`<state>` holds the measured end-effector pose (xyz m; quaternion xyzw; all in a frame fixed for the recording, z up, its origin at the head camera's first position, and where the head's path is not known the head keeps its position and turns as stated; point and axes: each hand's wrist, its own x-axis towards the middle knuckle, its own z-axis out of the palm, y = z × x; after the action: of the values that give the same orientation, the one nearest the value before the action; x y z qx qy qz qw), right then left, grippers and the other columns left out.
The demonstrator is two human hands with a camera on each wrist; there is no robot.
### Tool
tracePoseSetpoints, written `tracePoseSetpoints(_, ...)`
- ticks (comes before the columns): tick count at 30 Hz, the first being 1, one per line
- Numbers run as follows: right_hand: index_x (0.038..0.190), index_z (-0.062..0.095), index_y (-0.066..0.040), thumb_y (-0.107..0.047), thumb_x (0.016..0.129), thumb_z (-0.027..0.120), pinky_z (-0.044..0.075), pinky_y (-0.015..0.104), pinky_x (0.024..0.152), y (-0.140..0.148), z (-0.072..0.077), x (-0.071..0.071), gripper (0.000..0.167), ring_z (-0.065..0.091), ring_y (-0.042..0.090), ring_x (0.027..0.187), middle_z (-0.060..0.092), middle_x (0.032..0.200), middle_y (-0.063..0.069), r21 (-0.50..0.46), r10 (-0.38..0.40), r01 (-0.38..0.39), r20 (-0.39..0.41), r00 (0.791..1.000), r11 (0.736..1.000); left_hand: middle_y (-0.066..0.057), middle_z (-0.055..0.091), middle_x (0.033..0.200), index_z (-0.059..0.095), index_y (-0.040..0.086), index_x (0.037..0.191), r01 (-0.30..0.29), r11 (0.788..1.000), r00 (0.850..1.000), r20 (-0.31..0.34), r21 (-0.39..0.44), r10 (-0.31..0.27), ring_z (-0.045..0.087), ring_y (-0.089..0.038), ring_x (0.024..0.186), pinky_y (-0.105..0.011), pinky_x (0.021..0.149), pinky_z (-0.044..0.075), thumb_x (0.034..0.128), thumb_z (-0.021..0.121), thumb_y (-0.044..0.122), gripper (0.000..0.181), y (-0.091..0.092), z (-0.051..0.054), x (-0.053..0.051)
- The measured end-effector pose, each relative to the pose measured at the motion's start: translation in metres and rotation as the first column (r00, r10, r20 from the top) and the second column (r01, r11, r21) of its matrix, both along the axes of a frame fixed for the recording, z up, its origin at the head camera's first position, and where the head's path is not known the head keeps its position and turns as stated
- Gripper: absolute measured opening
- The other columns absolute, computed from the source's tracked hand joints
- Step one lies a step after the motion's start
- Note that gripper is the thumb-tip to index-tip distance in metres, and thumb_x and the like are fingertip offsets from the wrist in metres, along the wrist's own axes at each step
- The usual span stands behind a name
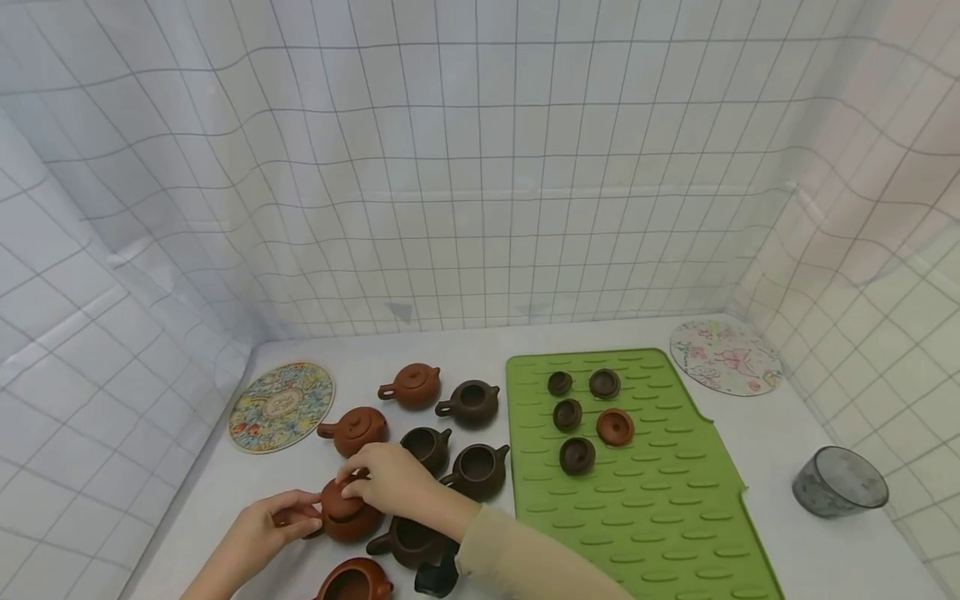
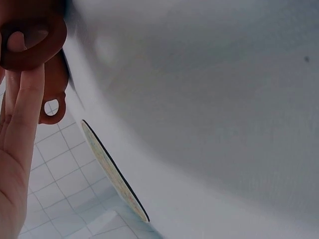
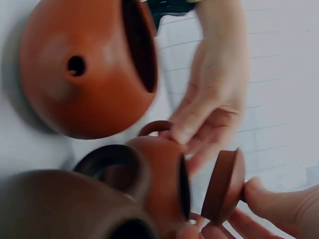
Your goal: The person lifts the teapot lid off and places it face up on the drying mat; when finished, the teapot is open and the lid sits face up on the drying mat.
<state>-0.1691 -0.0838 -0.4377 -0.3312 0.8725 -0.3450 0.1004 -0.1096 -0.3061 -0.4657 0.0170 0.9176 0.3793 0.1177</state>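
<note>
My left hand (image 1: 258, 529) pinches the handle of a reddish-brown teapot (image 1: 354, 528) at the left of the table. In the left wrist view, a fingertip shows through the handle loop (image 2: 55, 50). My right hand (image 1: 397, 479) holds a matching lid (image 3: 227, 184) by its knob, between thumb and fingers. Seen from the right wrist, the lid is tilted and a small gap separates it from the teapot's open mouth. Close by stand a dark open teapot (image 1: 414, 543) and an open reddish one (image 1: 356, 582).
Two lidded reddish teapots (image 1: 416, 387) (image 1: 362, 430) and several open dark teapots (image 1: 474, 403) stand behind. Several upturned lids (image 1: 615, 427) lie on a green mat (image 1: 645, 517). Round patterned mats (image 1: 281, 408) (image 1: 726, 357) flank the back. A grey cup (image 1: 838, 482) stands far right.
</note>
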Motion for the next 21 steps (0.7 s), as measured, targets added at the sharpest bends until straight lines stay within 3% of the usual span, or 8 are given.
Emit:
tracePoseSetpoints(5, 0.103, 0.075, -0.023, -0.027, 0.091, 0.071, 0.045, 0.012, 0.067, 0.017, 0.013, -0.001, 0.013, 0.056, -0.008, 0.079, 0.071, 0.099, -0.015, -0.174, -0.016, 0.044, 0.156, 0.988, 0.984, -0.012, 0.074, 0.097, 0.068, -0.004, 0.114, -0.013, 1.0, 1.0, 0.005, -0.008, 0.013, 0.067, -0.001, 0.077, -0.021, 0.065, 0.054, 0.0857, 0.075, 0.013, 0.034, 0.0, -0.001, 0.0)
tracePoseSetpoints(11, 0.106, 0.073, -0.021, -0.027, 0.093, 0.069, 0.05, 0.016, 0.07, 0.043, 0.028, -0.002, 0.015, 0.062, -0.006, 0.08, 0.071, 0.102, -0.011, -0.363, 0.035, 0.088, 0.322, 0.946, 0.928, -0.011, 0.074, 0.101, 0.07, -0.001, 0.116, -0.064, 0.998, 0.998, 0.003, -0.028, 0.064, 0.065, 0.0, 0.076, -0.02, 0.065, 0.054, 0.0844, 0.076, 0.012, 0.035, 0.003, -0.001, 0.001)
tracePoseSetpoints(14, 0.109, 0.072, -0.016, -0.023, 0.095, 0.067, 0.054, 0.02, 0.075, 0.059, 0.032, -0.003, 0.017, 0.066, -0.002, 0.084, 0.071, 0.105, -0.005, -0.438, 0.076, 0.129, 0.42, 0.904, 0.89, -0.01, 0.074, 0.101, 0.071, 0.0, 0.115, -0.074, 0.997, 0.997, -0.009, -0.037, 0.074, 0.064, 0.001, 0.074, -0.02, 0.065, 0.054, 0.0843, 0.076, 0.012, 0.034, 0.005, -0.001, 0.001)
tracePoseSetpoints(21, 0.121, 0.062, 0.004, -0.011, 0.098, 0.06, 0.057, 0.033, 0.089, 0.107, 0.027, -0.007, 0.028, 0.065, 0.009, 0.098, 0.066, 0.119, 0.015, -0.557, 0.15, 0.292, 0.614, 0.775, 0.777, -0.011, 0.074, 0.102, 0.072, 0.001, 0.113, -0.089, 0.995, 0.996, -0.02, -0.05, 0.088, 0.063, 0.002, 0.072, -0.019, 0.064, 0.054, 0.0846, 0.076, 0.011, 0.031, 0.007, -0.003, 0.002)
